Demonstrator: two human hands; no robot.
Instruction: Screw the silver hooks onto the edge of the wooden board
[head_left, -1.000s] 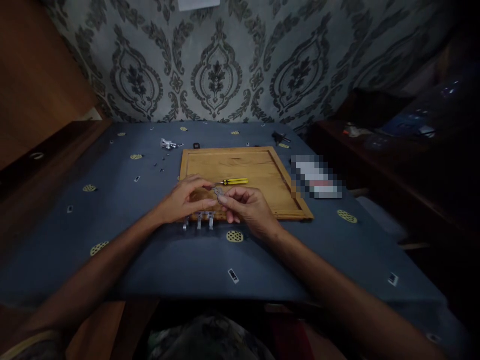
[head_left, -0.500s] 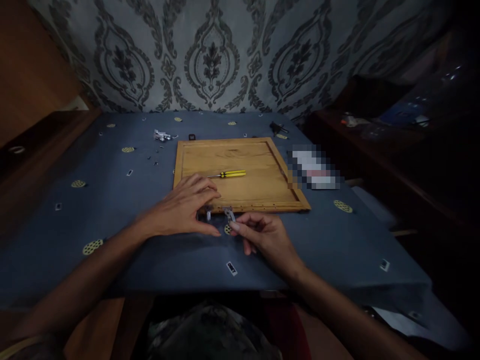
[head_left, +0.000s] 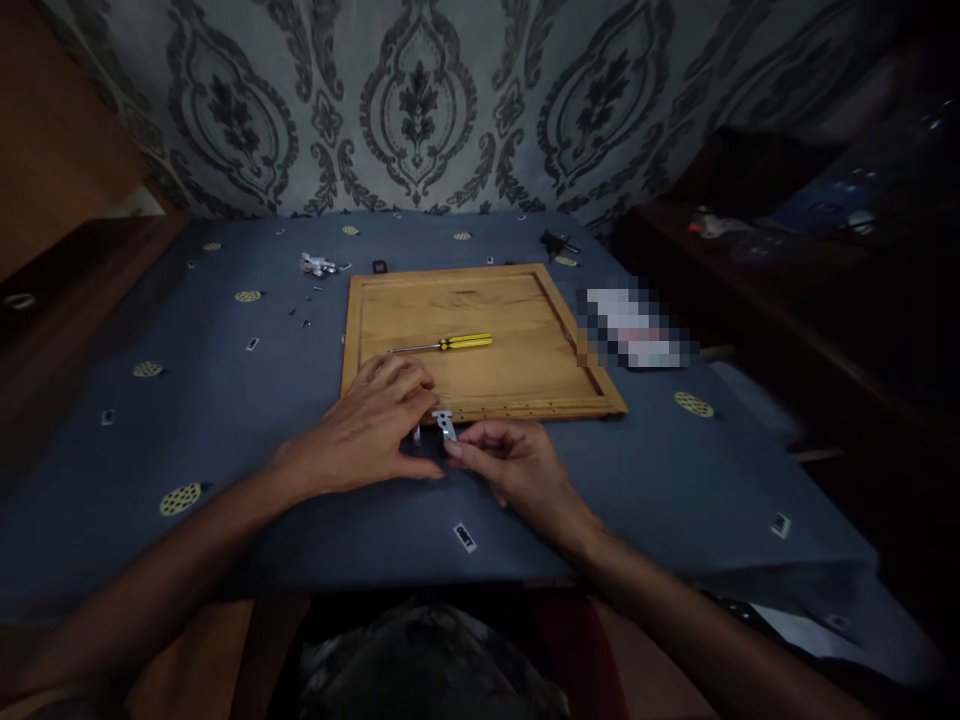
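A wooden panel [head_left: 525, 375] with a raised frame lies on the blue-covered table [head_left: 225, 430]. On it rests a yellow-handled screwdriver [head_left: 450, 344]. My right hand [head_left: 517, 465] pinches a small metal bracket [head_left: 445, 425] against the panel's near edge. My left hand [head_left: 371, 425] rests over the near-left corner of the panel, fingers curved down beside other small metal brackets [head_left: 417, 434]; what it touches underneath is hidden.
Small screws and a metal fitting [head_left: 316, 264] lie scattered at the table's far left. A dark tool [head_left: 559, 243] sits at the far right corner. A dark wooden side table [head_left: 787, 300] stands to the right, patterned wallpaper behind.
Both hands came down from above the panel to its near edge. My right hand brought the metal bracket down and now holds it against the edge.
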